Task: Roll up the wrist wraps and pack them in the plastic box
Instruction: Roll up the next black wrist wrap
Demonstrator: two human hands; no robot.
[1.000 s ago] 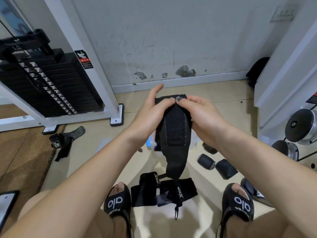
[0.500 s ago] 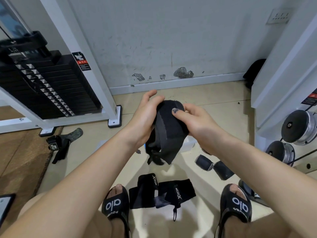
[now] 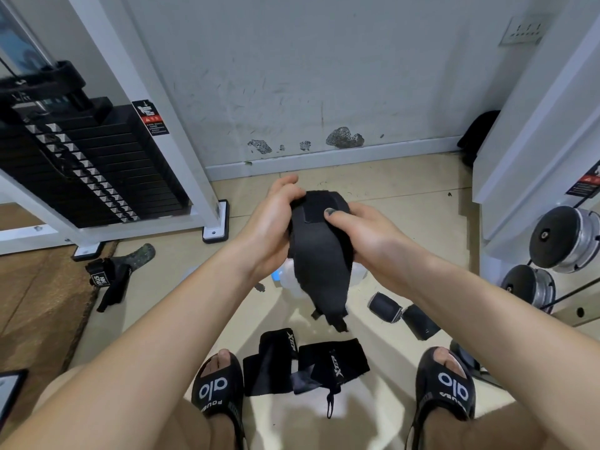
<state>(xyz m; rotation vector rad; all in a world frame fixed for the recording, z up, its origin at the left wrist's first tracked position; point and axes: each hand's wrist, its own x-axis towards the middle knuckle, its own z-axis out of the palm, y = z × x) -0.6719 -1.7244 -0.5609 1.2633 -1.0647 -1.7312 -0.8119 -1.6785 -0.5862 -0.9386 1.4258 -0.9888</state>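
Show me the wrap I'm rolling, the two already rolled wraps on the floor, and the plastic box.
wrap being rolled [image 3: 319,254], head view, middle of the black band.
rolled wraps [image 3: 384,306], head view, side of the left roll.
plastic box [image 3: 358,273], head view, clear edge right of the wrap.

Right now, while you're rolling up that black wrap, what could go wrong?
The wrap is only partly rolled between the left hand and right hand; its loose tail hangs down, so the roll might come out slack or spring open. The plastic box sits mostly hidden under the hands, so dropping the roll in could miss. More flat wraps lie between the sandals, where a foot might tread on them.
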